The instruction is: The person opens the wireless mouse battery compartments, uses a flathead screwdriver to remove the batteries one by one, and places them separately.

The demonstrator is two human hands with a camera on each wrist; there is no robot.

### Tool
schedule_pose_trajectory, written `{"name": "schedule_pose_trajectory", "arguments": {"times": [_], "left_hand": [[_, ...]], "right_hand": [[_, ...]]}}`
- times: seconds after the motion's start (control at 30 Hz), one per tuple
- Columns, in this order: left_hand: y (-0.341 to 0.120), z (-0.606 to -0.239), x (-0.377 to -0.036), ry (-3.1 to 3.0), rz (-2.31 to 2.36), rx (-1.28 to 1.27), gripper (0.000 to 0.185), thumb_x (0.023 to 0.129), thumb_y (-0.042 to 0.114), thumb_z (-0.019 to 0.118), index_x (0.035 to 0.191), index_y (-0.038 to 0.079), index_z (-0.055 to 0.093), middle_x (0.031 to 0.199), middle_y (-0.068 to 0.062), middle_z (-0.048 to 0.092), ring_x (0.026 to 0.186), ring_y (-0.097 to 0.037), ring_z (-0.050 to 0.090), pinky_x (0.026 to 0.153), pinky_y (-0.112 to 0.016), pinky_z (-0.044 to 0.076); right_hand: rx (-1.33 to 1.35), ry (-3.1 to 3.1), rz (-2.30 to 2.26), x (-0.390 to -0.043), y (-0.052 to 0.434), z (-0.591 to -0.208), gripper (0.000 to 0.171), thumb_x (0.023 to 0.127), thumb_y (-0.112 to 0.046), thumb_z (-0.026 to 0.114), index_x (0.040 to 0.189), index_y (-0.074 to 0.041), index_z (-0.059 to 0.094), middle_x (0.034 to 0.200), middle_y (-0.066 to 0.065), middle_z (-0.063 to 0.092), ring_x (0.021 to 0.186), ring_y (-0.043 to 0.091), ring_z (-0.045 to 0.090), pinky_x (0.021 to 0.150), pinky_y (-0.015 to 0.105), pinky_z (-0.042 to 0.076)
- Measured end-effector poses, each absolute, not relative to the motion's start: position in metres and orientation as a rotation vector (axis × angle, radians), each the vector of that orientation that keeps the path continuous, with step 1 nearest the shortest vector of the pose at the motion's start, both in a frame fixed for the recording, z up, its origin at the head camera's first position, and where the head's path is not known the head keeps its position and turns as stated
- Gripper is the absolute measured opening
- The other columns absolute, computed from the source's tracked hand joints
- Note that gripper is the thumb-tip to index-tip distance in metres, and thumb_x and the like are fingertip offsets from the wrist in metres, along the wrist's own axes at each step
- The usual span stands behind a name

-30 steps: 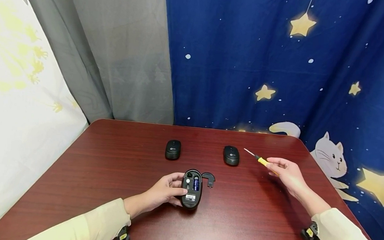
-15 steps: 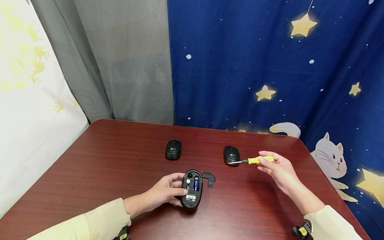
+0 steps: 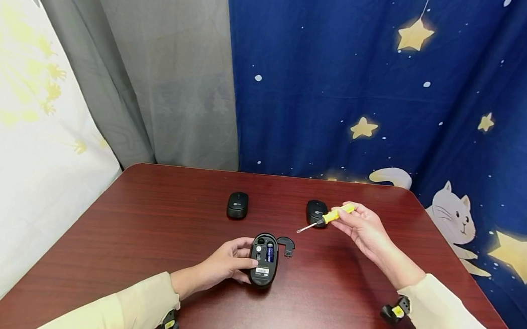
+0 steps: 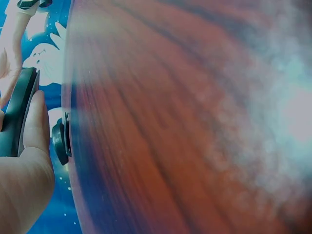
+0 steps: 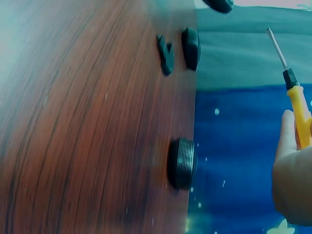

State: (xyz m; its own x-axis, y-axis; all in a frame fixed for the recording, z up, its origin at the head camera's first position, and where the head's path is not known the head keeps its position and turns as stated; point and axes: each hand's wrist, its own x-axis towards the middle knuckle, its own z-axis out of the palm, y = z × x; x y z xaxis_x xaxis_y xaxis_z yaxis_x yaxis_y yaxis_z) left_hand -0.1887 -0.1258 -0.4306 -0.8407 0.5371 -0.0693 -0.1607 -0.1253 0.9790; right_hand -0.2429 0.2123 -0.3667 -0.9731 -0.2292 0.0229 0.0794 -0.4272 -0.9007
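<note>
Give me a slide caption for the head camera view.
Left hand steadies an upturned open mouse; right hand holds a yellow screwdriver.

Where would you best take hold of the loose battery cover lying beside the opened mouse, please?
Probably from above, pinching the battery cover across its curved arch. It lies flat on the table, right of the opened mouse that the left hand holds, so its right side is free.
</note>
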Motion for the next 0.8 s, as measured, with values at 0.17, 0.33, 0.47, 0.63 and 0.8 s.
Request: {"name": "schedule_pose_trajectory", "arguments": {"times": [0.17,0.33,0.47,0.63,0.8], "left_hand": [[-0.125,-0.431,-0.188,1.690,2.018,0.416,0.057,0.088,-0.002,0.063,0.138,-0.009,0.036,0.112,-0.023,0.064,0.087,-0.026,0.067,0.065,-0.038,0.059],[-0.125,-0.431,-0.188,1.691,2.024,0.421,0.058,0.088,-0.002,0.063,0.139,-0.009,0.035,0.112,-0.024,0.064,0.085,-0.026,0.067,0.064,-0.038,0.059],[-0.125,-0.431,-0.188,1.683,2.024,0.421,0.058,0.088,-0.002,0.063,0.139,-0.009,0.035,0.112,-0.024,0.064,0.086,-0.026,0.067,0.065,-0.038,0.059],[-0.125,-0.432,-0.188,1.669,2.032,0.414,0.058,0.088,-0.002,0.063,0.138,-0.008,0.037,0.112,-0.024,0.064,0.087,-0.027,0.068,0.065,-0.039,0.059],[-0.126,-0.433,-0.189,1.683,2.029,0.409,0.057,0.087,-0.001,0.064,0.138,-0.008,0.038,0.112,-0.023,0.064,0.087,-0.027,0.067,0.064,-0.038,0.059]], "right_hand": [[-0.202,1.511,-2.499,-0.243,0.198,-0.365,0.015,0.094,0.010,0.054,0.100,-0.004,0.052,0.102,0.013,0.068,0.096,0.020,0.068,0.089,0.036,0.051],[-0.203,1.487,-2.488,-0.243,0.187,-0.361,0.021,0.095,0.009,0.052,0.113,0.001,0.045,0.106,0.013,0.068,0.099,0.021,0.067,0.090,0.034,0.051],[-0.229,1.484,-2.487,-0.241,0.178,-0.358,0.024,0.096,0.007,0.053,0.118,0.002,0.047,0.108,0.014,0.068,0.102,0.023,0.066,0.091,0.035,0.050],[-0.259,1.525,-2.501,-0.238,0.166,-0.353,0.019,0.096,0.005,0.054,0.113,-0.003,0.057,0.107,0.013,0.069,0.104,0.024,0.066,0.090,0.036,0.051],[-0.301,1.610,-2.511,-0.236,0.156,-0.349,0.021,0.096,0.001,0.057,0.117,-0.002,0.058,0.109,0.012,0.069,0.105,0.024,0.066,0.090,0.037,0.051]]}}
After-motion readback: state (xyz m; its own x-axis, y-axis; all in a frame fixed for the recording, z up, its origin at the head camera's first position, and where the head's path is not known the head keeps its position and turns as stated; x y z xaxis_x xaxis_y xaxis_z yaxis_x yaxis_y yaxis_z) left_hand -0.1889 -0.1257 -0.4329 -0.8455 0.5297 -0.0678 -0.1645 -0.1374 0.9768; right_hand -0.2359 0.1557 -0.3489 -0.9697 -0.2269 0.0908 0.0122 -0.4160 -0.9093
